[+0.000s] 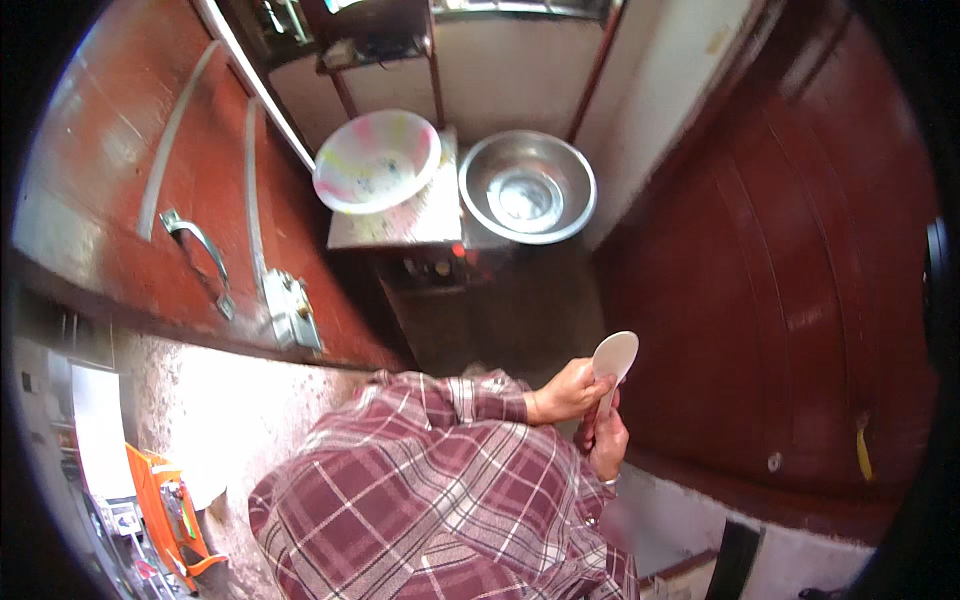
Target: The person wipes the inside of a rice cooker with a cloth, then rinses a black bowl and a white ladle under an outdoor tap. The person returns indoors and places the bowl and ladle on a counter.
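A white flat-headed paddle (616,354), like a rice paddle, is held in front of my body to the right, its oval head pointing up and away. My left hand (571,391) grips it where the head meets the handle, with the thumb against the head. Below that, my right hand (609,442) is closed around the handle. The fingers hide part of the handle. Both arms wear plaid sleeves.
Ahead, a white plastic basin with coloured streaks (377,161) sits on a low metal-topped stand (420,226), beside a steel basin (527,187). A red door (202,172) with a handle (202,251) stands left, a red panel (757,315) right. An orange rack (154,502) is lower left.
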